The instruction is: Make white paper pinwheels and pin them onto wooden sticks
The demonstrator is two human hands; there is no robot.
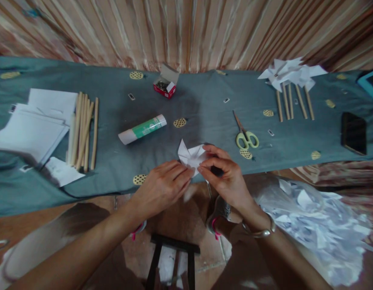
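Observation:
A small white paper pinwheel is held between my two hands at the front edge of the cloth-covered table. My left hand closes its fingers on the pinwheel's lower left side. On its right side, my right hand pinches the paper with thumb and fingers. One folded blade points up at the left. My fingers cover the lower part of the paper. A glue stick with a green label lies just beyond my left hand, and scissors with light green handles lie beyond my right.
An open red box of small metal pieces stands at the back. Paper sheets and rolled sticks lie at left. Finished pinwheels on sticks and a dark phone are at right. A bag of paper scraps sits below.

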